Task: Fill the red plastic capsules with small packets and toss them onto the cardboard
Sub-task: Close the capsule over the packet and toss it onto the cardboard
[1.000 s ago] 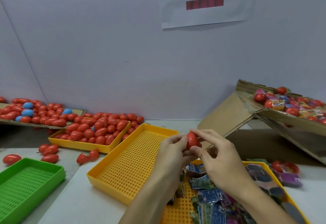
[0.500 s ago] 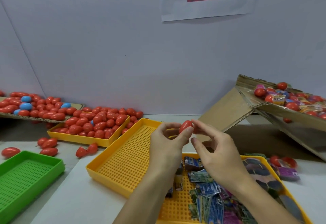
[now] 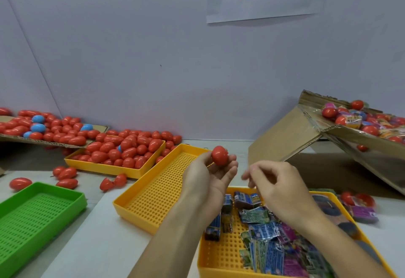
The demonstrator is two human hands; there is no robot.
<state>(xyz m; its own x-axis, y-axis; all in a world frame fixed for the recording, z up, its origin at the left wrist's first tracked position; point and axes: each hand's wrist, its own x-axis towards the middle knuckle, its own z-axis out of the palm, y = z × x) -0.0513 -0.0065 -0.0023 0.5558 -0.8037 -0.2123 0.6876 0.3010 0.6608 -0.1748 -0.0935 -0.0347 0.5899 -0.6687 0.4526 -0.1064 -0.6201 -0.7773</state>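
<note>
left hand (image 3: pixel 208 174) palm-up, fingers curled, cradling 1 closed red egg-shaped plastic capsule (image 3: pixel 219 155) at its fingertips; right hand (image 3: pixel 278 186) at 3 o'clock of it, apart, fingers loosely curled, holding nothing | foil packets (image 3: pixel 266 231) in yellow perforated plastic tray (image 3: pixel 221 262) at 6 o'clock

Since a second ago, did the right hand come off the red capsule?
Yes. The right hand has let go and drawn right and down, over the packet tray; the left hand alone holds the red capsule.
</note>
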